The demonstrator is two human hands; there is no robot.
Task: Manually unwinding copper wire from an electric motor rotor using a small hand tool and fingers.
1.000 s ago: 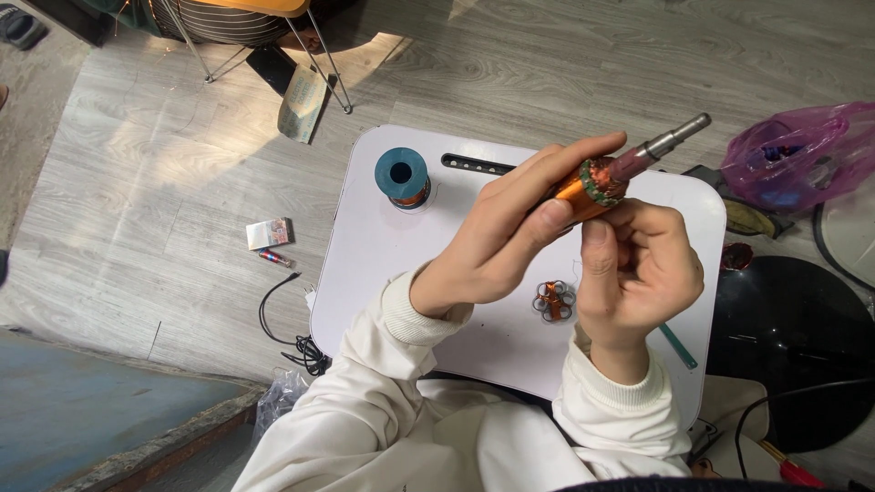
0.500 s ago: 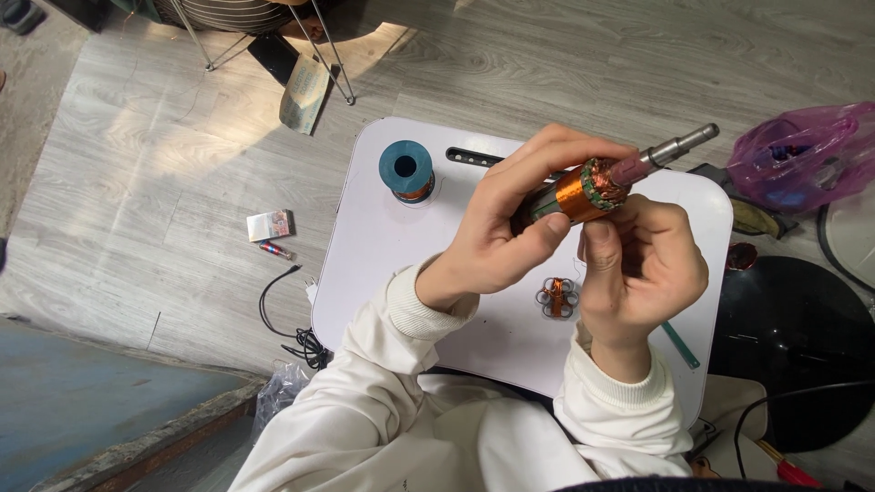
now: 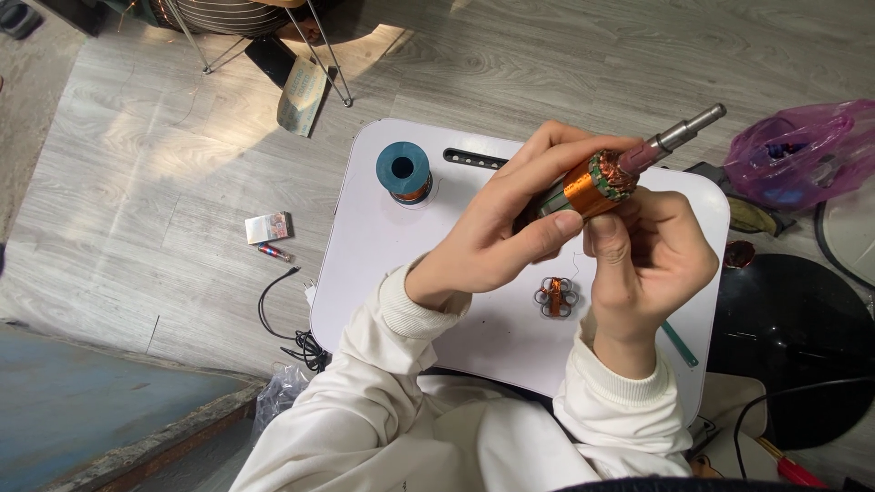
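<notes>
Midair — rotor [image 3: 597,185] btwn both hands

Small white-red box [image 3: 268,227] on floor; pink bag [image 3: 802,150] right.

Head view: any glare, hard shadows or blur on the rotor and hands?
Head view: sunlight from the upper left, bright patches on the floor; rotor and both hands sharp, copper winding shiny but not blown out; left hand shadows the white table.
</notes>
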